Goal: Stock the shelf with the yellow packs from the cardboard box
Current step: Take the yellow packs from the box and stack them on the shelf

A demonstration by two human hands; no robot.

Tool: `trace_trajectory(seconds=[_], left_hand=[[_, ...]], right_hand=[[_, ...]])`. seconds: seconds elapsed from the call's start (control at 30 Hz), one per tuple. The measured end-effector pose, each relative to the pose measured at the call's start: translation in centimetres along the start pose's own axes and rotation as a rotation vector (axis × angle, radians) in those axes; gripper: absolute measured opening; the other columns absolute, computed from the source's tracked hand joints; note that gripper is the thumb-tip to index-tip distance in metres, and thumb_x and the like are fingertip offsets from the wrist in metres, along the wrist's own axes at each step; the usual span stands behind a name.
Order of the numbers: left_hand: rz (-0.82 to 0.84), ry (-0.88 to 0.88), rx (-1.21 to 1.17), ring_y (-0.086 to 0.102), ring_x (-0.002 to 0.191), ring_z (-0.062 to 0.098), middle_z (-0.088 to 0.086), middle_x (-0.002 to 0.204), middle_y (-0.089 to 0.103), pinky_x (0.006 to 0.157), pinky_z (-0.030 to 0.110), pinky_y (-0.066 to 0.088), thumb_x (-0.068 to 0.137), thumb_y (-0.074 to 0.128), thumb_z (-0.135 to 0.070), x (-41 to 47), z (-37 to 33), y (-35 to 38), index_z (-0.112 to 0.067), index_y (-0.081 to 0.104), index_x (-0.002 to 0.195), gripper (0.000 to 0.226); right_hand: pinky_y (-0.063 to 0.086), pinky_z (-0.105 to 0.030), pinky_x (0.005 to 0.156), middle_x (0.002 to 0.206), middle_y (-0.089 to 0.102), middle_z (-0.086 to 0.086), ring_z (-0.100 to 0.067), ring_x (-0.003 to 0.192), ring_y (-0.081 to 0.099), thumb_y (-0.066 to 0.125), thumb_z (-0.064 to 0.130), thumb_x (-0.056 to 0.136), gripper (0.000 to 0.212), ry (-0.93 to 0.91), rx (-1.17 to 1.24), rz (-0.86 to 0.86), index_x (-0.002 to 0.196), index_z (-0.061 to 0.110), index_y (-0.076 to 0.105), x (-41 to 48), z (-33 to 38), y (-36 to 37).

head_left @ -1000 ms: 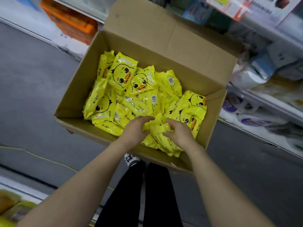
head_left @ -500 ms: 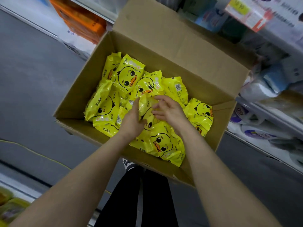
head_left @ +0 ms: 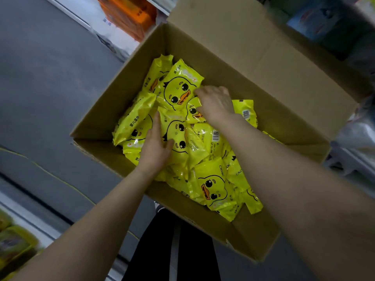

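Both hands are found inside the cardboard box (head_left: pixel 95 120), on the heap of yellow packs (head_left: pixel 213 189) that fills it. The left hand (head_left: pixel 155 146) is laid flat, its fingers straight along the edge of a duck-faced pack (head_left: pixel 180 138) and its thumb resting on that pack's face; nothing is clasped by it. The right hand (head_left: pixel 216 102) is turned back-up farther in, its fingers bent down over a second pack (head_left: pixel 192 114). The fingertips are hidden beneath the hand, so whether that pack is gripped cannot be told. Much of the heap is covered by the two forearms, and the lower packs are buried under those above. A cartoon duck face is printed on every front that shows. Letters resembling "Ckok" can be read on packs by the near wall, Chinese characters run along a side-on pack (head_left: pixel 134 120) at the left, and white barcode labels (head_left: pixel 215 135) are seen on two backs, too small to be read. The shelf (head_left: pixel 351 159) at the right is blurred and cut off by the frame edge. An orange carton (head_left: pixel 129 15) at the top is cropped, its print illegible. Black trousers (head_left: pixel 172 250) and part of a shoe (head_left: pixel 159 207) are glimpsed below the box.
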State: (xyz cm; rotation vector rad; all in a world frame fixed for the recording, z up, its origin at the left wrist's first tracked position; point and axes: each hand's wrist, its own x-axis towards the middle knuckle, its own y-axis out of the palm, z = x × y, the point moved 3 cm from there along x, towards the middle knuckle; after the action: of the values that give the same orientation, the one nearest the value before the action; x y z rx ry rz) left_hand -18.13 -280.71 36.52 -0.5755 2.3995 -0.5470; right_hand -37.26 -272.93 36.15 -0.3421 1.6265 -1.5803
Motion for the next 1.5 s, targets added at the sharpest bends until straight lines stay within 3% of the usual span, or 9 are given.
trace_trajectory(seconds=[0.17, 0.3, 0.37, 0.5, 0.7, 0.93, 1.1, 1.23, 1.5], left_hand=[[-0.016, -0.025, 0.047, 0.034, 0.139, 0.028, 0.014, 0.154, 0.03, 0.109, 0.037, 0.031, 0.089, 0.067, -0.019, 0.0, -0.3, 0.1, -0.022, 0.0, 0.156, 0.095], [0.004, -0.05, 0.081, 0.038, 0.135, 0.029, 0.014, 0.152, 0.032, 0.105, 0.039, 0.035, 0.082, 0.076, -0.03, -0.4, -0.8, -0.1, -0.023, -0.002, 0.155, 0.107], [0.004, -0.057, 0.093, 0.042, 0.131, 0.03, 0.016, 0.149, 0.035, 0.102, 0.039, 0.037, 0.082, 0.076, -0.03, -0.5, -0.9, -0.1, -0.024, -0.002, 0.155, 0.107], [0.018, -0.048, 0.123, 0.045, 0.127, 0.034, 0.019, 0.148, 0.034, 0.1, 0.044, 0.039, 0.084, 0.074, -0.029, -0.8, -1.3, -0.2, -0.032, -0.006, 0.154, 0.106], [0.067, -0.021, 0.046, 0.039, 0.134, 0.03, 0.016, 0.146, 0.037, 0.107, 0.039, 0.034, 0.081, 0.077, -0.019, -2.0, -1.9, -0.9, -0.043, 0.027, 0.149, 0.088], [0.2, 0.058, -0.107, 0.034, 0.138, 0.015, 0.001, 0.149, 0.04, 0.106, 0.022, 0.023, 0.078, 0.078, -0.01, -5.4, -6.2, -2.6, -0.035, 0.042, 0.143, 0.079], [0.262, 0.159, -0.175, 0.034, 0.131, 0.003, -0.003, 0.147, 0.042, 0.11, 0.023, 0.026, 0.078, 0.078, -0.008, -8.3, -11.7, -3.5, -0.034, 0.045, 0.142, 0.077], [0.297, 0.273, -0.189, 0.033, 0.128, -0.002, -0.009, 0.144, 0.043, 0.103, 0.019, 0.024, 0.077, 0.079, -0.008, -10.5, -16.9, -4.2, -0.036, 0.046, 0.141, 0.077], [0.437, 0.581, -0.087, 0.039, 0.13, -0.002, -0.015, 0.143, 0.047, 0.107, 0.016, 0.025, 0.078, 0.074, -0.006, -15.3, -28.5, -4.2, -0.035, 0.047, 0.14, 0.073]], right_hand=[[0.032, -0.04, 0.093, 0.123, 0.064, -0.011, -0.032, 0.122, 0.044, 0.063, 0.025, 0.09, 0.056, 0.077, -0.189, 0.039, 0.139, 0.017, 0.037, -0.2, 1.1, 0.4], [0.029, -0.043, 0.101, 0.129, 0.058, -0.012, -0.032, 0.127, 0.043, 0.069, 0.048, 0.083, 0.072, 0.191, -0.153, 0.156, 0.14, 0.019, 0.036, -2.4, 1.3, -0.4], [0.031, -0.046, 0.102, 0.136, 0.05, -0.014, -0.035, 0.129, 0.04, 0.068, 0.056, 0.081, 0.08, 0.271, -0.003, 0.196, 0.145, 0.026, 0.031, -4.4, 0.9, -0.1], [0.04, -0.044, 0.098, 0.147, 0.028, -0.017, -0.04, 0.129, 0.036, 0.062, 0.045, 0.091, 0.073, 0.319, 0.26, 0.198, 0.151, 0.04, 0.022, -7.9, 1.0, 0.9], [0.043, -0.034, 0.095, 0.136, 0.054, -0.005, -0.025, 0.124, 0.051, 0.077, 0.041, 0.08, 0.053, 0.446, 0.776, 0.094, 0.13, 0.032, 0.06, -11.0, 0.0, 0.0], [0.037, -0.029, 0.096, 0.146, 0.047, -0.001, -0.018, 0.135, 0.04, 0.071, 0.023, 0.088, 0.039, 0.674, 1.347, 0.011, 0.126, 0.03, 0.062, -18.7, 0.0, -2.5], [0.035, -0.028, 0.098, 0.141, 0.053, 0.002, -0.011, 0.129, 0.044, 0.054, 0.025, 0.1, 0.028, 0.707, 1.529, -0.186, 0.127, 0.025, 0.062, -23.1, -0.3, -6.4], [0.042, -0.039, 0.108, 0.128, 0.061, 0.007, -0.015, 0.124, 0.054, 0.067, 0.015, 0.09, 0.029, 0.674, 1.493, -0.415, 0.101, 0.041, 0.072, -26.7, -1.6, -10.8], [0.043, -0.021, 0.102, 0.128, 0.063, 0.008, -0.009, 0.116, 0.055, 0.072, 0.006, 0.083, 0.04, 0.626, 1.397, -0.8, 0.103, 0.04, 0.069, -36.0, -6.5, -20.2]])
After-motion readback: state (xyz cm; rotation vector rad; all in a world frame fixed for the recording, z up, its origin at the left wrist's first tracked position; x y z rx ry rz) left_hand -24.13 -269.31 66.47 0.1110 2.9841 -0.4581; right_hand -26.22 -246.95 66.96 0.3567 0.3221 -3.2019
